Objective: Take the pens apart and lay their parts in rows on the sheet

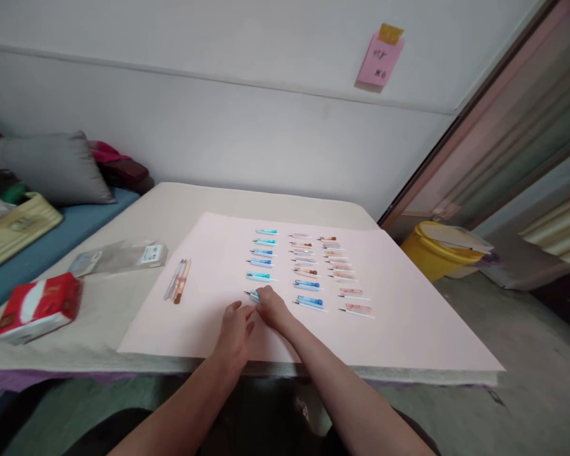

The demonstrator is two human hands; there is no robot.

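Forearms (185, 402) nearest: right hand (273, 308) pinches blue pen (253, 296); left hand (235, 328) half-curled, hold unclear. Pen likely light, stiff, slick; grip mid-barrel.

Handwritten "45" on the pink note (379, 62), other characters too blurred to read

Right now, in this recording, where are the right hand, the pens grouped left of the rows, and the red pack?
Right hand (272, 306): head view, back of the hand.
Grouped pens (183, 282): head view, rightmost pen's middle.
Red pack (45, 304): head view, top face.
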